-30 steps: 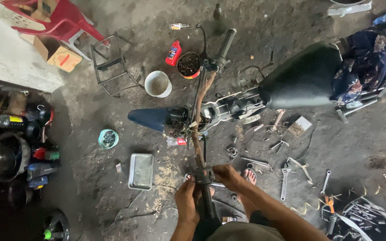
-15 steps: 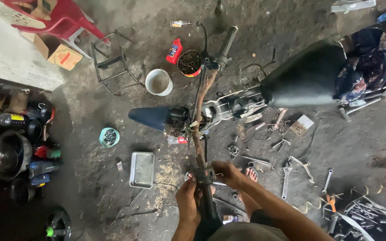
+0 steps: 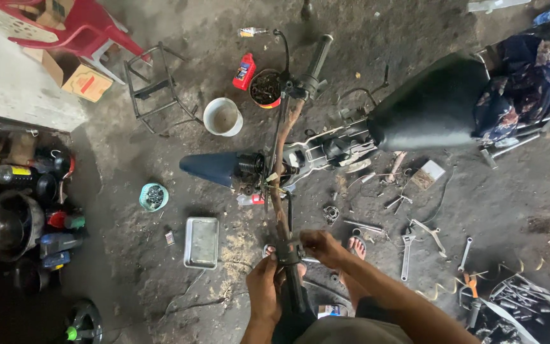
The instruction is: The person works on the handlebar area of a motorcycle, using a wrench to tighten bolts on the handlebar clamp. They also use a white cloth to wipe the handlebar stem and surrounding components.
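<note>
We see little change over the last second: both hands stay on the near end of the handlebar (image 3: pixel 279 191), only the view has drifted a bit. The left hand (image 3: pixel 264 290) keeps its fingers wrapped round the black grip (image 3: pixel 294 290) at the bar's near end. The right hand (image 3: pixel 321 247) stays at the dark clamp or switch housing (image 3: pixel 289 250) just above that grip, fingers curled on it (whether pinching a small part, we cannot tell at this size). The bar runs away from us to the stripped motorcycle (image 3: pixel 351 140) on the floor (image 3: pixel 224 267). Wrenches (image 3: pixel 415 239) lie near the right foot, a metal tray (image 3: pixel 201 242) to the left. So the work remains at the clamp, likely fiddly.
</note>
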